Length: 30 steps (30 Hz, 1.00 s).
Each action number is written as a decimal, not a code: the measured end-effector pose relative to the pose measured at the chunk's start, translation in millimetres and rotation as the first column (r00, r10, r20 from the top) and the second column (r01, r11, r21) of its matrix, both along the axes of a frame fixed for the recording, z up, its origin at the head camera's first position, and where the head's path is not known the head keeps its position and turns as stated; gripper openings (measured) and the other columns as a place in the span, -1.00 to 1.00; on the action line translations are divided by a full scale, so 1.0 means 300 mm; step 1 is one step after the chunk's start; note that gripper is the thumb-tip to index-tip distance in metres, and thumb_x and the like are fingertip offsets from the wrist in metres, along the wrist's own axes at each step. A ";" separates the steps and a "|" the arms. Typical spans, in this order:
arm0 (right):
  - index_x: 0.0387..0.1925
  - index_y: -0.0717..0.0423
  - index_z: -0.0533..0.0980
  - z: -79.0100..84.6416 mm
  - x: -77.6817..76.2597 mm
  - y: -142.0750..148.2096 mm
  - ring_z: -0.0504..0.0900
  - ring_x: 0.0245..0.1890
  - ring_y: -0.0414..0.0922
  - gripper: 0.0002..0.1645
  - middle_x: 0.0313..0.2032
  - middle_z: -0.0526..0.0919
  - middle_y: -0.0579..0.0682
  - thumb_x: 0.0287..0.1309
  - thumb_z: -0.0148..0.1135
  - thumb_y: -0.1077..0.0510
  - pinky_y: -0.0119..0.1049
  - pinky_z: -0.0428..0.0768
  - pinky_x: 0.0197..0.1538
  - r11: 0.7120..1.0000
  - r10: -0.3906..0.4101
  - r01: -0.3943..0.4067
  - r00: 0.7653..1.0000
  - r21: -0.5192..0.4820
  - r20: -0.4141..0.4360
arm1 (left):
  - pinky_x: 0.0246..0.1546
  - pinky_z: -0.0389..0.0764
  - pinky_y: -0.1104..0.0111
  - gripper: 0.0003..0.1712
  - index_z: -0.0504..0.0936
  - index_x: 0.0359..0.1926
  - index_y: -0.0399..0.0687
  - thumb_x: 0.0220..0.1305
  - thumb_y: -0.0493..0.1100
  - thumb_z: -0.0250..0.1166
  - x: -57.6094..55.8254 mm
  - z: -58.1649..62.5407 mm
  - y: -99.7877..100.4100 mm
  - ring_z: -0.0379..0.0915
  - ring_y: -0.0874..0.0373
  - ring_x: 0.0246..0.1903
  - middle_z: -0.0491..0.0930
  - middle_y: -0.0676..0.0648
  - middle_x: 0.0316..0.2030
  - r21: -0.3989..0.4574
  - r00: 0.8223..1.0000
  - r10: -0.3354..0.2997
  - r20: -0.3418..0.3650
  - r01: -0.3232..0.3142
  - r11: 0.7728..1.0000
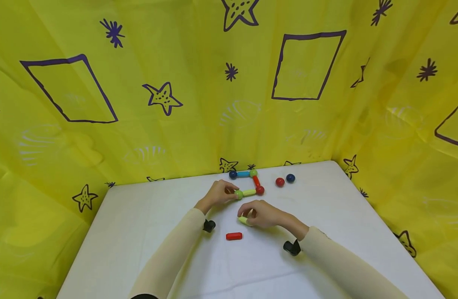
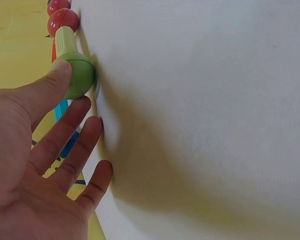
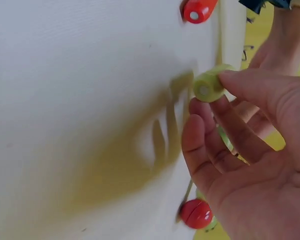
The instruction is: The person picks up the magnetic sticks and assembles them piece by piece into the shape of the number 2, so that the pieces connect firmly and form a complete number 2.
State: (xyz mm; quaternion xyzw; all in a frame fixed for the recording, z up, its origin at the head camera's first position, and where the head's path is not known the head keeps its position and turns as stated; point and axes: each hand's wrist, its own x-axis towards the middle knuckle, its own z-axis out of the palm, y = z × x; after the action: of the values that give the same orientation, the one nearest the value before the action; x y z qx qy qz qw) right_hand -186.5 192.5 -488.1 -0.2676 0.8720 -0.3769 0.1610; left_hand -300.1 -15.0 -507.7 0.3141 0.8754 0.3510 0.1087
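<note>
My left hand [image 1: 218, 192] pinches a green magnetic ball [image 2: 80, 78] between thumb and fingertips, the other fingers spread. This ball sits at the near end of a chain of balls and rods: a pale yellow rod [image 1: 249, 192], a red ball [image 1: 259, 190], a red rod [image 1: 256, 181], a second green ball [image 1: 253, 173], a light blue rod [image 1: 243, 174] and a dark blue ball [image 1: 233, 175]. Nearer the body, my right hand [image 1: 266, 214] holds a loose pale yellow-green rod [image 3: 208, 87] by thumb and fingers. Its round metal end shows in the right wrist view.
A single red rod [image 1: 234, 236] lies on the white table [image 1: 139, 232], nearer the body than both hands. To the right of the chain are a loose red ball [image 1: 279, 182] and a dark blue ball [image 1: 290, 178]. A yellow patterned curtain [image 1: 199, 133] hangs behind the table.
</note>
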 end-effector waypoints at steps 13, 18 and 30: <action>0.00 0.12 0.67 -0.049 0.004 0.068 0.66 -0.23 -0.08 -0.72 -0.09 0.74 0.06 0.25 0.35 0.32 -0.26 0.68 -0.23 0.953 -0.231 0.245 0.968 -0.178 0.096 | -0.20 0.59 0.39 -0.66 0.78 0.04 -0.11 0.25 -0.15 0.50 0.007 0.004 -0.001 0.54 0.18 -0.30 0.73 -0.02 -0.25 -0.007 0.999 0.018 0.026 -0.018 1.000; 0.05 0.18 0.65 -0.054 0.000 0.056 0.69 -0.29 -0.05 -0.70 -0.07 0.73 0.13 0.28 0.35 0.28 -0.22 0.67 -0.30 0.908 -0.322 0.355 0.932 -0.225 0.168 | -0.21 0.60 0.40 -0.68 0.79 0.02 -0.11 0.25 -0.17 0.50 0.005 -0.003 0.000 0.58 0.22 -0.32 0.75 -0.03 -0.25 -0.004 1.000 0.012 0.005 -0.012 1.000; 0.07 0.28 0.64 -0.092 -0.065 -0.022 0.72 -0.42 -0.08 -0.66 -0.20 0.77 0.16 0.27 0.36 0.35 -0.26 0.71 -0.35 0.766 -0.480 0.576 0.808 -0.286 0.343 | -0.21 0.61 0.39 -0.71 0.79 0.00 -0.14 0.26 -0.22 0.48 0.006 -0.006 0.003 0.60 0.22 -0.33 0.77 -0.04 -0.25 0.009 1.000 0.014 -0.010 -0.014 1.000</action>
State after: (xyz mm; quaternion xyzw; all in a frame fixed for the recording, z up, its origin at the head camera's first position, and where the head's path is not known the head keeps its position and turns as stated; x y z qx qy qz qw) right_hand -206.2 185.8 -515.6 0.0147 0.7953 -0.5975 0.1013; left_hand -298.4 -14.2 -509.6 0.3101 0.8767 0.3539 0.1003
